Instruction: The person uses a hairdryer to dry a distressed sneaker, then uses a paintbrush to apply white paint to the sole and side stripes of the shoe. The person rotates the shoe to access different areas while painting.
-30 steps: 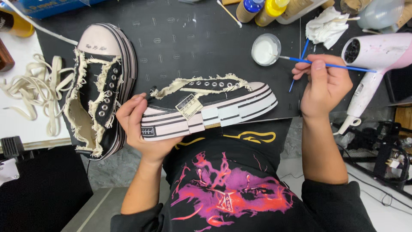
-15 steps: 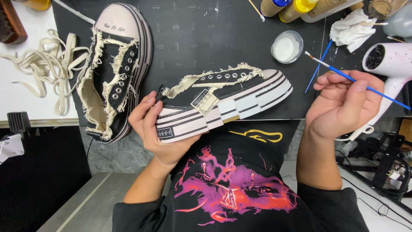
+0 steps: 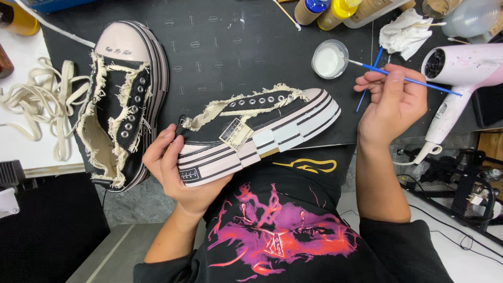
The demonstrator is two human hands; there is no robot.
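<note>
My left hand [image 3: 175,173] grips the heel of a black canvas sneaker [image 3: 257,131] with frayed cream edges and a thick striped sole, held on its side over the mat's near edge. A small tag hangs on its side. My right hand [image 3: 390,102] holds a thin blue paintbrush [image 3: 414,78], its tip reaching into a small round dish of white paint [image 3: 329,58]. A second matching sneaker [image 3: 126,99] lies on the black mat [image 3: 225,47] to the left, toe away from me.
Cream laces [image 3: 39,105] lie at the left on a white surface. A pink and white hair dryer [image 3: 461,78] lies at the right. Paint bottles [image 3: 325,10], a crumpled white tissue [image 3: 406,34] and another blue brush [image 3: 369,78] sit at the back.
My right hand has swung the brush back toward the white paint dish, so its tip now meets the dish. The held sneaker stays in my left hand, barely shifted.
</note>
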